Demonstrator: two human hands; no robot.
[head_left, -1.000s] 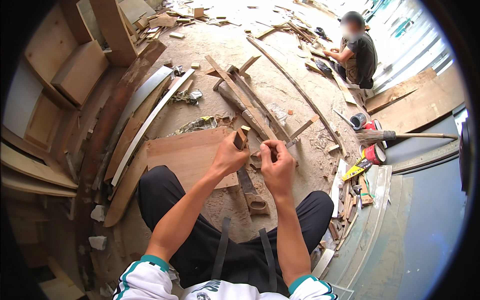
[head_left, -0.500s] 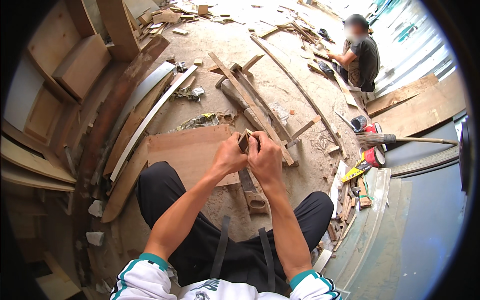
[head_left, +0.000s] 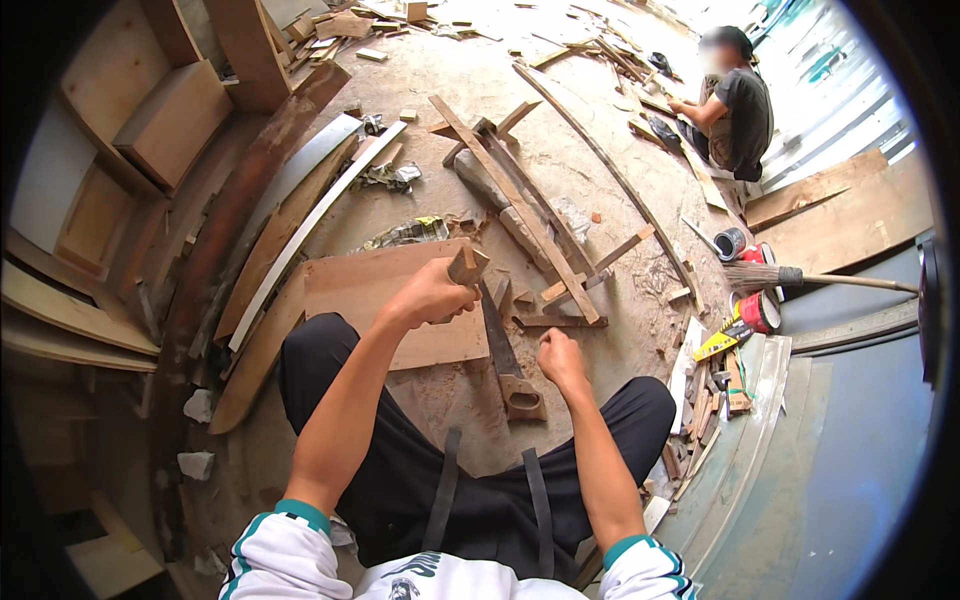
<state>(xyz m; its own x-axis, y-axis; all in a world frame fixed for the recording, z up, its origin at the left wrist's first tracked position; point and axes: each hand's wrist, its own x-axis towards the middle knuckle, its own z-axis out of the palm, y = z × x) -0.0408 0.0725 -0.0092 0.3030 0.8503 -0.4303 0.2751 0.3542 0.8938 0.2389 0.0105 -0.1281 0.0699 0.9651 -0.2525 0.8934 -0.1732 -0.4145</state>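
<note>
My left hand [head_left: 432, 293] is closed round a short wooden block [head_left: 467, 266], raised over the edge of a flat plywood panel [head_left: 380, 270]. To its right, my right hand [head_left: 563, 358] is held apart from the block with its fingers curled in. Whatever those fingers hold, if anything, is hidden. Between my hands, a handsaw [head_left: 522, 398] lies on the floor with its wooden handle toward me and its dark blade running away. Just beyond my right hand lies a dark wooden strip [head_left: 560, 321].
Crossed timber pieces [head_left: 520, 200] lie ahead, beside a long thin strip [head_left: 610, 180]. Long boards [head_left: 290, 250] line the left. On the right are a broom [head_left: 800, 277], cans [head_left: 765, 312] and wood scraps [head_left: 705, 410]. Another person [head_left: 735, 110] sits at the far right.
My right hand has let go of the wooden block and moved right and toward me. The left hand still holds the block, which has shifted slightly left. More of the handsaw shows.
</note>
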